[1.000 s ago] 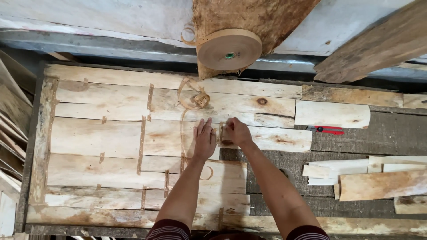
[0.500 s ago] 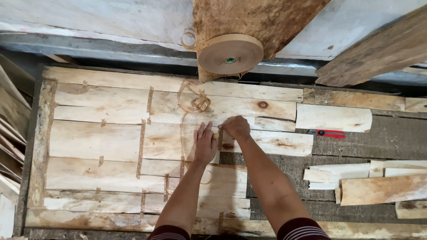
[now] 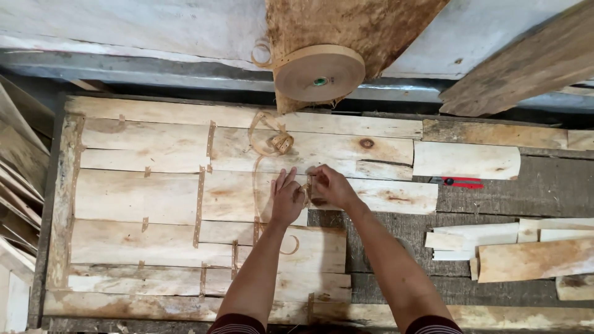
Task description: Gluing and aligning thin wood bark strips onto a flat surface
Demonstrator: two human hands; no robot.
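- We see our left hand (image 3: 286, 199) spread flat, pressing the veneer sheet (image 3: 241, 196), below the tape roll (image 3: 320, 73).
- Our right hand (image 3: 331, 185) pinches a tape strip (image 3: 307, 190) beside it.

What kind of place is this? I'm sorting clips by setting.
Probably a veneer workshop: thin wood veneer sheets lie pieced together on a rough workbench, a roll of brown paper tape sits above, and a red utility knife lies nearby.

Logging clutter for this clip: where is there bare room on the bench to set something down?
Bare dark bench lies right of the red knife, above the loose strips. Another patch sits right of the right forearm, below those strips. The joined sheet, where both hands press tape, is crowded.
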